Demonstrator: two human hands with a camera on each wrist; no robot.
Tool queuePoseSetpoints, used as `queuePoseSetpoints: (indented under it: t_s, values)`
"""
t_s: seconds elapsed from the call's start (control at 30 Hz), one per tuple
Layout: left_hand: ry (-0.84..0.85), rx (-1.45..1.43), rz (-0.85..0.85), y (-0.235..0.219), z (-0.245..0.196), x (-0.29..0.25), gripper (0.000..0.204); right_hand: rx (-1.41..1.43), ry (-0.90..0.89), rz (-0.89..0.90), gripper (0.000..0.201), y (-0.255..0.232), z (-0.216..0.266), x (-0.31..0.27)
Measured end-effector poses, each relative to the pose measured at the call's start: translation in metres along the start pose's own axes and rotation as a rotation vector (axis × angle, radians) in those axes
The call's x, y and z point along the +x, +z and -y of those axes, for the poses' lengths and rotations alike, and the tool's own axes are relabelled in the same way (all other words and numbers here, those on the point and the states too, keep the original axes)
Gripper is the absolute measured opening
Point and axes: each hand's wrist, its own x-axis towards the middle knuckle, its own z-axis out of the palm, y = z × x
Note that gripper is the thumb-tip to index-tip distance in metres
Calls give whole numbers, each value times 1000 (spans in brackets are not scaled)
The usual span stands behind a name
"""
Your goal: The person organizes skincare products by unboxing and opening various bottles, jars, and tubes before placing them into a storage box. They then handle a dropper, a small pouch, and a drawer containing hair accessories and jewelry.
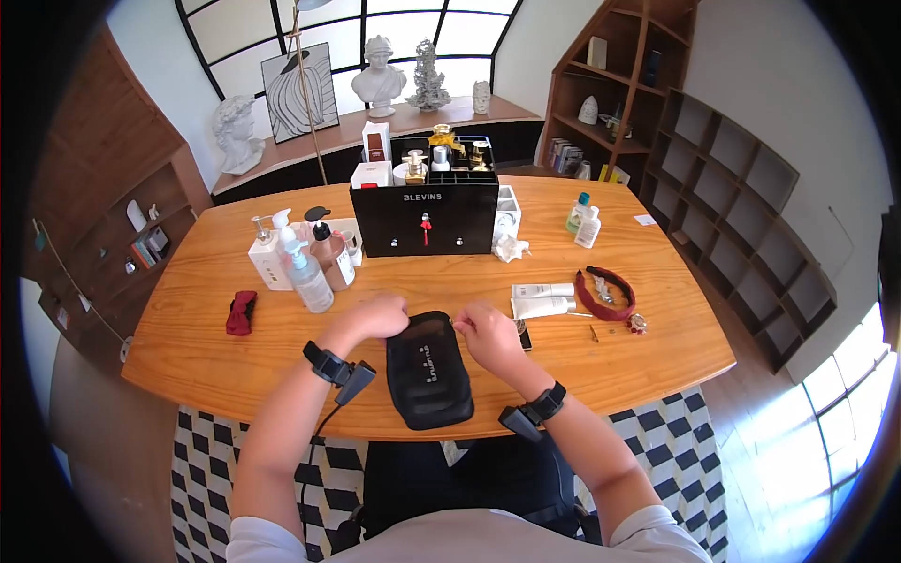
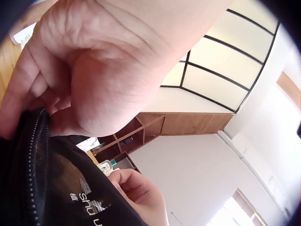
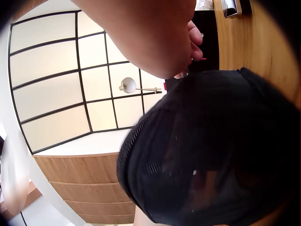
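Your black pouch (image 1: 430, 375) is straight in front of the BLEVINS box (image 1: 389, 218), on your side of the bench (image 1: 652, 371), and the step in hand looks to be handling its top edge, probably around the zip (image 2: 33, 155). Your left hand (image 1: 380, 317) has its fingers clamped on the pouch's upper corner; your right hand (image 1: 490, 336) has its fingers curled at the opposite upper corner, but I cannot tell whether they pinch a zip pull. If the zip is what you're working, the next move calls for a firm left hold and a level pull along the teeth, since such soft fabric would likely bunch. Watch the bench's near edge, on the side away from the box: the pouch's bottom end is close to it. Your freest room is the strip between box and pouch, plus the bare wood front-left of the box, inward of the red bow (image 1: 241, 312). Left of the box, the pump bottles (image 1: 313, 284) could tip if your left arm swung outward. Front-right of it, the white tubes (image 1: 542, 307) and a dark flat case (image 1: 525, 335) crowd your right hand, with the red headband (image 1: 631, 298) beyond.
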Motion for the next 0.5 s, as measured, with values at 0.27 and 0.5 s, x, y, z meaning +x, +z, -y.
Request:
queuePoseSetpoints:
  t_s: [0.27,0.5]
  values:
    - [306,-293,30,5,22,13,29,65,308,135,30,-27,20,-11]
    - [379,-666,58,25,27,45,32,-103,326,534,45,-58,54,-52]
